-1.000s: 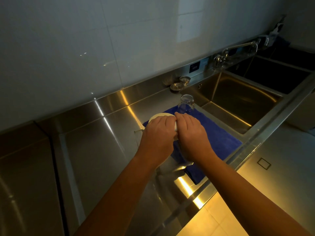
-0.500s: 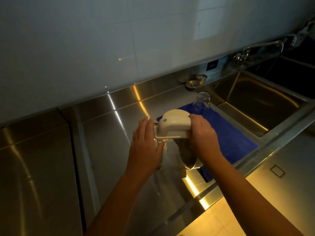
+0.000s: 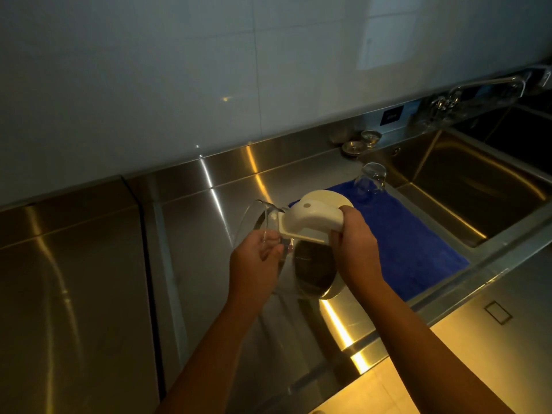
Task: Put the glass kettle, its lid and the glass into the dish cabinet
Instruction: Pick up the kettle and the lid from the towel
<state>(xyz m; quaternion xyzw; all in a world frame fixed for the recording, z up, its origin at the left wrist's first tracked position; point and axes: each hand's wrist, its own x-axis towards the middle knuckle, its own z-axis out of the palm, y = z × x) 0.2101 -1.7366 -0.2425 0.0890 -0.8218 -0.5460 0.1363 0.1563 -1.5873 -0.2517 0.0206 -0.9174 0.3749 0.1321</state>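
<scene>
Head view, dim and yellow-lit: the right grip (image 3: pixel 355 245), a bare hand, is wrapped round the end of the white handle (image 3: pixel 312 220) of the glass kettle (image 3: pixel 310 271). The left grip (image 3: pixel 257 258) has its palm turned up and its fingers curled onto the clear rim at the kettle's mouth. Between the two, the kettle hangs on its side above the tabletop (image 3: pixel 191 264), mouth toward the left, touching nothing else.

The glass wall is nearly invisible against the steel; only its rim and highlights show. A cream disc (image 3: pixel 331 198) peeks out behind the handle, and a dark round metal part (image 3: pixel 316 282) sits low in the body. What part of the kettle each is cannot be told. The right fingertips are hidden behind the handle. Both forearms are cut off by the lower edge.

Just right of the kettle lies one blue towel (image 3: pixel 415 246), partly covered by the right wrist. One glass (image 3: pixel 370 180) stands upside down on the towel's far corner, beside the sink (image 3: pixel 478 186). A darker second basin (image 3: pixel 519 130) is cropped at the right edge. One tap (image 3: pixel 490 85) reaches over them. Two small metal dishes (image 3: pixel 352 146) sit by the back ledge, too small to identify.
</scene>
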